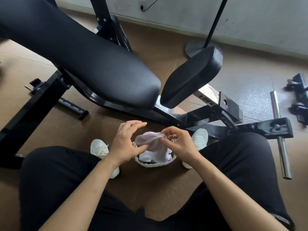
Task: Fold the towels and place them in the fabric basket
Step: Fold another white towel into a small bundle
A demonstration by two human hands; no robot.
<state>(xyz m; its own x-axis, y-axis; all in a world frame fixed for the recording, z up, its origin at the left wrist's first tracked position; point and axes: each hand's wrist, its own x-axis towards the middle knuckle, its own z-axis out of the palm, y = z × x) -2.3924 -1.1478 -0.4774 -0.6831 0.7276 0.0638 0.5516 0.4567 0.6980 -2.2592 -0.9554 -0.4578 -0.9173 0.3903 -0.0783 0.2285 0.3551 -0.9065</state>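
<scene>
Towel (152, 140), pale lilac and bunched up, hangs just above the fabric basket (155, 164), its lower part draping down into it. The basket sits on the brown floor (150, 189) between the seated person's white shoes (99, 147), and something white and folded (144, 156) already lies inside it, under the towel.

The right hand (180, 144) has its fingers curled in and pinches the towel's upper edge between thumb and fingertips. The left hand (126, 141) is loosely spread: its fingers reach forward, nearly straight and clear of the cloth, while the thumb lies against the towel's near side. Whether that thumb presses or only touches, I cannot tell.

Just beyond the hands stands a black weight bench (100, 69), its frame running close past the shoe on the right. A steel bar (280, 135) lies on the floor further to the right.
</scene>
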